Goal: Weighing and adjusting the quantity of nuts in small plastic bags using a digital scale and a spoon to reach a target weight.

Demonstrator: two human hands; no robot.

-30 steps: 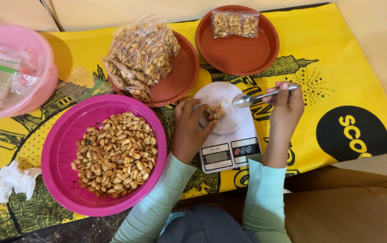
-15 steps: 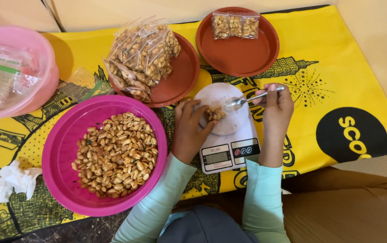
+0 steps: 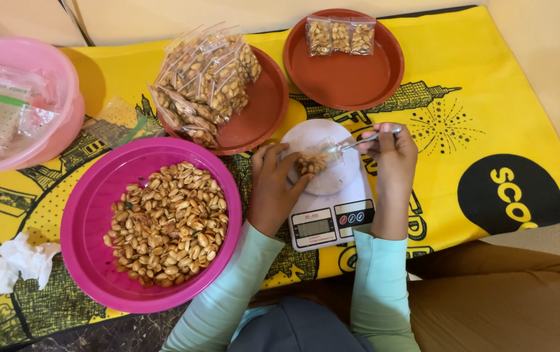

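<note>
On top of the small white kitchen scale (image 3: 332, 212), my left hand (image 3: 274, 186) pinches a little clear plastic bag of nuts (image 3: 310, 163). My right hand (image 3: 394, 156) is closed around a shiny metal spoon (image 3: 358, 141), its tip at the bag's mouth. Beside my left arm sits the big pink plastic bowl of nuts (image 3: 97, 261).

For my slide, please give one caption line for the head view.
Left hand steadies a small bag of peanuts on a white scale; right hand holds a spoon.

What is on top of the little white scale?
On the white scale sits a small clear bag of nuts, held by the left hand. The right hand brings a spoon. The plate beneath the bag is partly hidden.
</note>
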